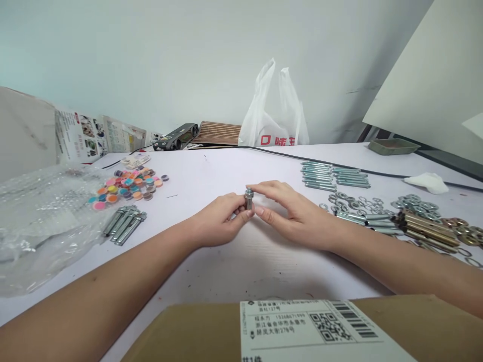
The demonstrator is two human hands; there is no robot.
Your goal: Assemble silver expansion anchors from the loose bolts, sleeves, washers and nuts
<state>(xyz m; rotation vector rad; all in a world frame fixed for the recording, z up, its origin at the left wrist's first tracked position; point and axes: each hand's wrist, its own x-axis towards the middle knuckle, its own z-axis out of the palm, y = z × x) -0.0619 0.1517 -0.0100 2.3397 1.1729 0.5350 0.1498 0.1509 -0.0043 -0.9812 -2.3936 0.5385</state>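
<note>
Over the middle of the white table, my left hand (226,219) pinches an upright expansion bolt (249,199) between thumb and fingers. A nut and washer show near the bolt's top end; its lower part is hidden by my fingers. My right hand (292,213) is at the bolt's right side, its forefinger touching the top by the nut and its thumb close to the sleeve, fingers partly spread. To the left lie several assembled expansion bolts (124,224) in a small pile.
Right side: rows of bolts (334,175), washers (354,202), silver sleeves (368,221), nuts (417,206) and brass-coloured sleeves (426,230). Left: coloured discs (130,186) and clear plastic wrap (49,226). A labelled carton (196,332) stands in front; a white bag (273,113) at the back.
</note>
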